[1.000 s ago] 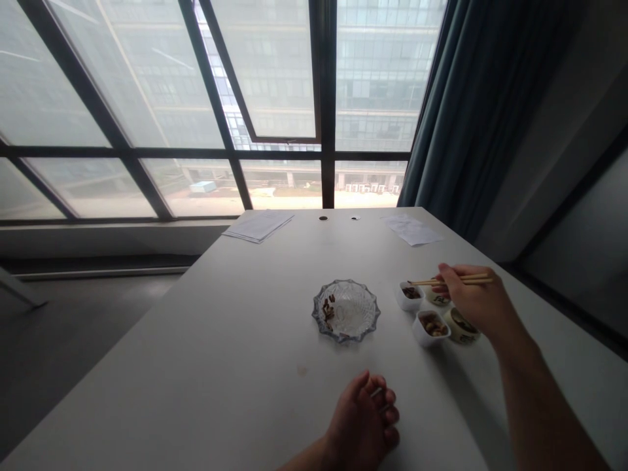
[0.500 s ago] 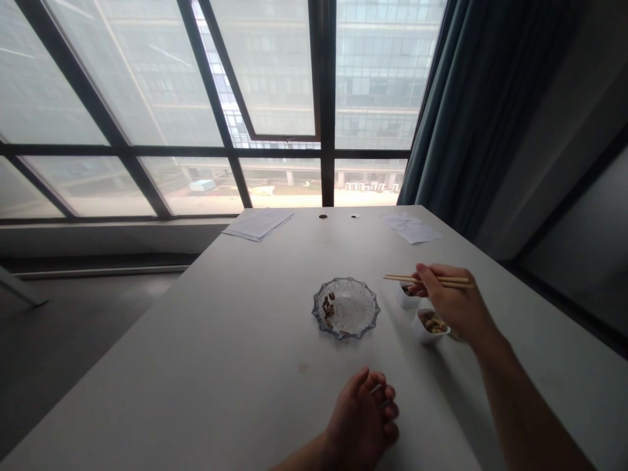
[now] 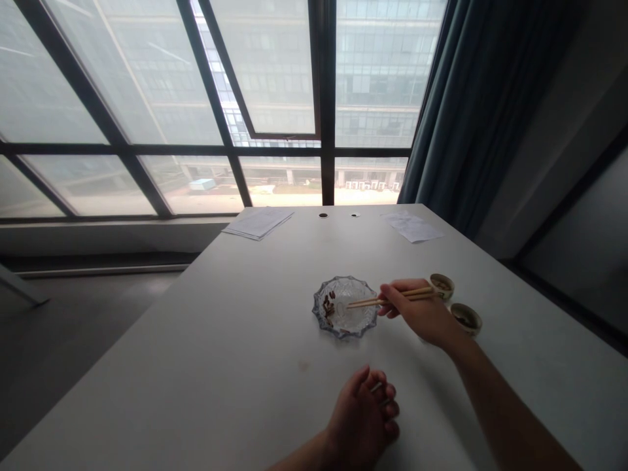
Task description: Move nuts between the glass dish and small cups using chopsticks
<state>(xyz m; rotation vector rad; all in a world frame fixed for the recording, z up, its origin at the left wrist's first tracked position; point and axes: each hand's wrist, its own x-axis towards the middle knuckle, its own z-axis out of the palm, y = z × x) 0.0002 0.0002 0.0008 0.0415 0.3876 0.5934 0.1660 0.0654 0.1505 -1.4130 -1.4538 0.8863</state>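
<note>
My right hand is closed around a pair of wooden chopsticks. Their tips point left, over the inside of a clear glass dish with a scalloped rim. Small brown pieces, too small to name surely, lie along the dish's left side. I cannot make out anything between the chopstick tips. My left hand rests on its side nearer to me, below the dish, its fingers loosely curled with gaps between them and nothing in them.
Two small patterned bowls, a far one and a near one, stand right of my right hand with dark contents. Papers lie at the far left and far right of the white table, near two cable holes.
My right hand has moved left with the chopsticks, from above the white cups to over the glass dish. It now hides the cups, and both patterned bowls show. My left hand is still.
</note>
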